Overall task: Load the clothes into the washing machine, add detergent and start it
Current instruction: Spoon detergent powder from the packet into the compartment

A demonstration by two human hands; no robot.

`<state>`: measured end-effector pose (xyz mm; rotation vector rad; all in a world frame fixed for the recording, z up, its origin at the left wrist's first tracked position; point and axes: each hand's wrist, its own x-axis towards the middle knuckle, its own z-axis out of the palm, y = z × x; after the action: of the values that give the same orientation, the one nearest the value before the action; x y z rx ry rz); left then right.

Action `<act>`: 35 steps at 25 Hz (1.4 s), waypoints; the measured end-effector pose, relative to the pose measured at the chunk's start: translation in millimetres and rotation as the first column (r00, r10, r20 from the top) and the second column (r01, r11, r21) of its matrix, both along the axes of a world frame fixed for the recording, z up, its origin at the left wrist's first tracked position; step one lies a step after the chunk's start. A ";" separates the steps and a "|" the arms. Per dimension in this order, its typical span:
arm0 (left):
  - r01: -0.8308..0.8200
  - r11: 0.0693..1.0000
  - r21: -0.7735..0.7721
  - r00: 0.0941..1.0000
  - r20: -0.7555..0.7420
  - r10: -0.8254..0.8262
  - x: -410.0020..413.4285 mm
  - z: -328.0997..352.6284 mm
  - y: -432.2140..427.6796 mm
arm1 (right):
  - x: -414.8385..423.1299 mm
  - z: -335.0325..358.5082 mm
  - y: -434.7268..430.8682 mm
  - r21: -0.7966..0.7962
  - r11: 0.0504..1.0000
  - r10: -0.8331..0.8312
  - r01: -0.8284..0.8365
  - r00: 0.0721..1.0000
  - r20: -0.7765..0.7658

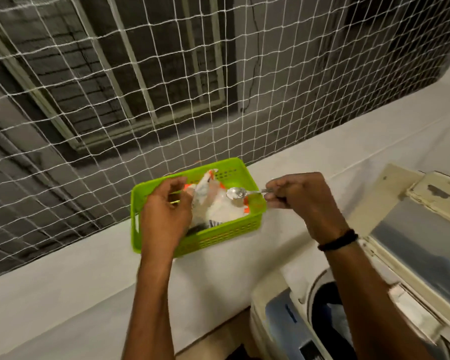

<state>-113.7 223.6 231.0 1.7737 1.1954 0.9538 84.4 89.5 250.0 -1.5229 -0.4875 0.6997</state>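
A green plastic basket (218, 236) stands on the white ledge and holds a white and orange detergent packet (213, 203). My left hand (164, 211) grips the packet's left edge and holds it open. My right hand (299, 196) pinches the handle of a metal spoon (235, 193), whose bowl hovers over the packet's mouth. The top-loading washing machine (276, 307) sits at the lower right with its lid (421, 245) raised. Clothes (335, 315) show dimly inside the drum, partly hidden by my right forearm.
The white ledge (76, 281) runs from the lower left to the upper right. Behind it a white net (140, 100) covers the opening, with a grey wall and window grilles beyond. A black band circles my right wrist (338, 240).
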 end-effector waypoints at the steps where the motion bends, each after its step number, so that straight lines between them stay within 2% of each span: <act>1: 0.003 0.999 -0.041 0.996 -0.092 -0.007 -0.9 -2.0 4.4 | -2.6 -3.3 12.8 -0.084 0.996 0.010 -0.003 0.996 0.086; 3: 0.038 0.994 -0.098 0.963 -0.263 -0.063 0.8 -4.3 9.2 | -6.9 -10.6 33.3 -0.288 0.956 0.144 -0.051 0.940 0.309; 5: 0.048 0.993 -0.104 0.923 -0.375 -0.084 5.1 -6.6 13.6 | -17.4 -11.4 47.5 -0.420 0.905 0.253 -0.058 0.869 0.426; 8: 0.037 0.994 -0.104 0.904 -0.421 -0.078 8.2 -10.3 21.3 | -32.7 -10.8 61.4 -0.439 0.893 0.227 0.100 0.742 0.630; 10: 0.034 0.991 -0.126 0.897 -0.434 -0.086 7.3 -14.7 23.9 | -36.2 -11.4 68.9 -0.461 0.878 0.239 0.134 0.710 0.662; 13: 0.070 0.981 -0.183 0.904 -0.404 -0.140 3.8 -21.8 28.6 | -36.5 -14.4 77.2 -0.521 0.846 0.289 0.111 0.727 0.623; 18: 0.138 0.933 -0.332 0.952 -0.214 -0.217 -2.8 -38.8 46.9 | -38.6 -23.4 87.1 -0.591 0.807 0.394 0.016 0.730 0.558; 22: 0.165 0.907 -0.387 0.961 -0.143 -0.236 -3.9 -42.9 51.3 | -34.4 -22.1 93.9 -0.629 0.761 0.451 -0.157 0.826 0.339; 25: 0.188 0.900 -0.393 0.966 -0.092 -0.241 -3.6 -42.0 50.8 | -32.8 -21.0 92.9 -0.666 0.712 0.498 -0.223 0.829 0.254; 35: 0.229 0.897 -0.378 0.962 -0.050 -0.267 -0.2 -36.0 47.7 | -31.7 -17.2 88.7 -0.569 0.751 0.437 -0.335 0.898 0.048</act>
<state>-113.9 271.4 195.0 1.6310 1.0921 0.4580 52.7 178.1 232.8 -2.0686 -0.8067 1.1030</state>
